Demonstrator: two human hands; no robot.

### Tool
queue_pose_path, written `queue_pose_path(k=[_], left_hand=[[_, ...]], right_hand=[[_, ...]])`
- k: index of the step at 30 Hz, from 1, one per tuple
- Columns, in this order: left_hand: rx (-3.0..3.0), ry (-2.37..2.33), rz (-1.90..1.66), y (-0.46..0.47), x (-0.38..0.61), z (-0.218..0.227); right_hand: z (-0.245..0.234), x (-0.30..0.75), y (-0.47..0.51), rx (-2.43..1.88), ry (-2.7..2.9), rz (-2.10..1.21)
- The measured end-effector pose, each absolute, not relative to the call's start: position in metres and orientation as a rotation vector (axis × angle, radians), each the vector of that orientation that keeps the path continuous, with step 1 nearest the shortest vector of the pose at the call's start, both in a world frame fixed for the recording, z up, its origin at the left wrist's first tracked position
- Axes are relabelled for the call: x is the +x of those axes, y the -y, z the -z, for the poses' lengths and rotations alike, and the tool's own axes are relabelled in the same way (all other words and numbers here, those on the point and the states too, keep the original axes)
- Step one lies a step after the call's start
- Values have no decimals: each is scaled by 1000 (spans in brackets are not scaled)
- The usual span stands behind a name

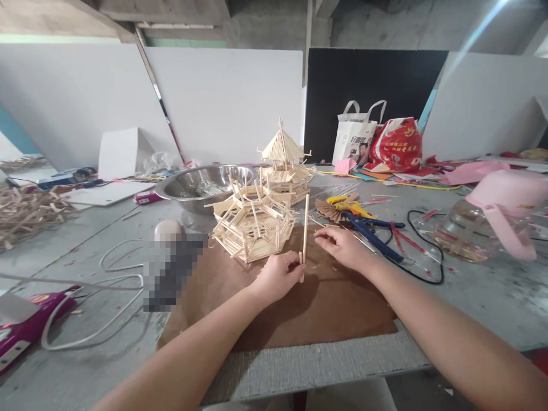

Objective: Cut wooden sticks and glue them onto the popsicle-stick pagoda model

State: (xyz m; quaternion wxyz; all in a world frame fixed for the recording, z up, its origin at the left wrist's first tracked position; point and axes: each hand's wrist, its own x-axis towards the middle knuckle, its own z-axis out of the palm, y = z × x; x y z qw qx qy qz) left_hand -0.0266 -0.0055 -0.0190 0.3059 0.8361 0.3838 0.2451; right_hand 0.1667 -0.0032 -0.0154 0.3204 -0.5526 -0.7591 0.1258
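Sticks [305, 228], one long and one short, stand nearly upright in the left hand [277, 275], whose grip pinches them between thumb and fingers above the brown mat [334, 314]. At two o'clock from it, just beside the sticks, is the right hand [342, 246], its grip loosely spread and fingertips a little apart. From the left hand, a wooden frame [261, 245] stands at eleven o'clock, a roofed model [280, 147] behind it at twelve. Blue pliers [371, 235] lie on the surface [479, 308] near the right hand at three o'clock, a jug [460, 231] farther out.
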Motion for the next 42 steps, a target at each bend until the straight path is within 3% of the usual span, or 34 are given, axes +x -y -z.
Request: queue_pose_path(k=[5, 42], left_hand=[[2210, -1003, -639, 5, -26, 17], [2428, -977, -666, 4, -27, 22]], right_hand=[[10, 141, 24, -1104, 1935, -614], [6, 135, 32, -1004, 1982, -581]])
